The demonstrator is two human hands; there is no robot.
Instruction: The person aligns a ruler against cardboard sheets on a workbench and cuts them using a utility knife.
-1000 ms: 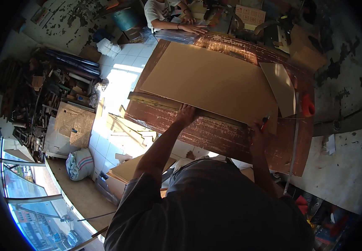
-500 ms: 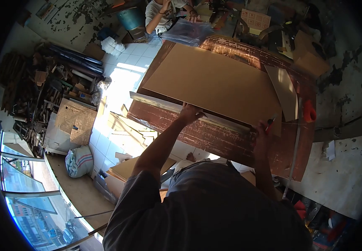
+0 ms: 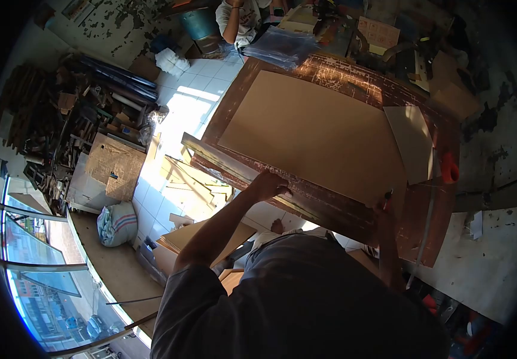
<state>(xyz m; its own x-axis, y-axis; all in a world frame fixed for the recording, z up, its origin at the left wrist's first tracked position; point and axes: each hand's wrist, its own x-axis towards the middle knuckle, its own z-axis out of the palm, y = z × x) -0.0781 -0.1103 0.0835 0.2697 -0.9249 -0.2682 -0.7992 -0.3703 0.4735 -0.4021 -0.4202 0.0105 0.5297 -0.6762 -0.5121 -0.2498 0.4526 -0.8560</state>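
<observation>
A large brown board sheet [image 3: 312, 131] lies flat on the worn red-brown table [image 3: 240, 78]. Along the table's near side runs a long metal straightedge [image 3: 219, 157], apart from the sheet, its left end sticking out past the table corner. My left hand [image 3: 268, 186] is closed around the straightedge near its middle, fingers over the top. By the sheet's near right corner, my right hand [image 3: 385, 216] is closed on a small red-handled cutter [image 3: 387, 201], its dark tip pointing away from me. Shadow hides part of that grip.
A smaller board piece [image 3: 411, 140] overlaps the sheet's right side, near a red tape-like object [image 3: 449, 169]. Across the table a person [image 3: 237, 27] sits by stacked clear plastic sheets [image 3: 282, 46]. Scrap wood [image 3: 49, 125] fills the left; a sack [image 3: 116, 224] stands on the floor.
My left hand has drawn the straightedge towards me, away from the sheet's near edge, baring a strip of table. My right hand has come slightly nearer to me with the cutter.
</observation>
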